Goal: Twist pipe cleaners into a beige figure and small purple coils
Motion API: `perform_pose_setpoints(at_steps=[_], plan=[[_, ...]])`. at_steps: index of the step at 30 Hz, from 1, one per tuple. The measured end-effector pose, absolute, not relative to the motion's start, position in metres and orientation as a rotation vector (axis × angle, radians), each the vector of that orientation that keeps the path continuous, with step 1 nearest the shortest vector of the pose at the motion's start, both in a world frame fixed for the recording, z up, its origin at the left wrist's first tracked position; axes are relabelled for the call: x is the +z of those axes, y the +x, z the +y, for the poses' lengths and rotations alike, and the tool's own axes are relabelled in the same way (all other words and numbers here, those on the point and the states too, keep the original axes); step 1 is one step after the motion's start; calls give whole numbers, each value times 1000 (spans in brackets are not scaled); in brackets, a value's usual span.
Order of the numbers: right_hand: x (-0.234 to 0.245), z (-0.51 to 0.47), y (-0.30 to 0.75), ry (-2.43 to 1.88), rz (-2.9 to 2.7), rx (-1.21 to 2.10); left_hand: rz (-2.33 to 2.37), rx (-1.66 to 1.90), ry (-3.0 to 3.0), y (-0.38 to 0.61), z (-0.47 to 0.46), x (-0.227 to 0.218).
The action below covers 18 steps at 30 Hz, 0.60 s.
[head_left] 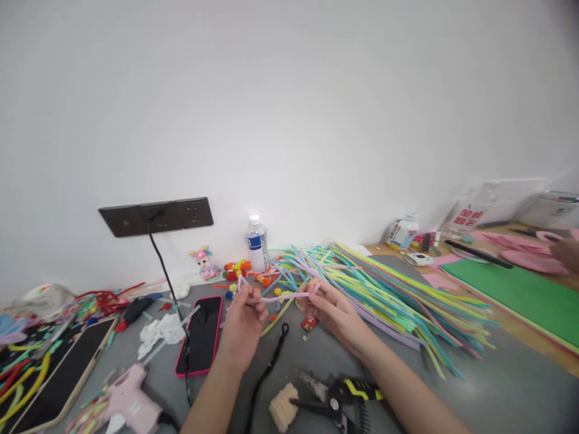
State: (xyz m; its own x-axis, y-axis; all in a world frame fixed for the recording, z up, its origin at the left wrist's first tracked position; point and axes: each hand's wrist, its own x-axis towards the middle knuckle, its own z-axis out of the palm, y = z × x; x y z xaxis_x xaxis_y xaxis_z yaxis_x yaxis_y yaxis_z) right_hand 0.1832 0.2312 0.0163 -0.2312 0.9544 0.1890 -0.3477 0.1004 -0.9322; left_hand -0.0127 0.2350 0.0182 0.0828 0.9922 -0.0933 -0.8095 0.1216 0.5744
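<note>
A pale purple pipe cleaner [286,296] stretches between my two hands above the grey table mat. My left hand [244,328] pinches it near a bent, pointed end that sticks up over the fingers. With thumb and fingers together, my right hand [332,313] grips the other end, whose short tip pokes out past the fingertips. A big fanned bundle of pastel pipe cleaners [384,289] lies just beyond my right hand. Left of my left hand rests a phone with a pink case [201,331].
Wire-stripping pliers [337,401] and a beige block [284,407] lie in front. At left are a pink glue gun [131,401], another phone [67,374] and a hanging black cable [165,265]. A bottle [257,244] stands by the wall. Another person's hand [565,253] shows beside green sheets [520,295].
</note>
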Motion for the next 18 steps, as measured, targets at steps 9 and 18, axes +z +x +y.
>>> perform_pose_setpoints(at_steps=[9,18], plan=[[13,247,200,-607,-653,1473,716,1440,541,-11,236,9],[14,229,182,-698,-1115,1616,734,1389,694,-1,230,6]])
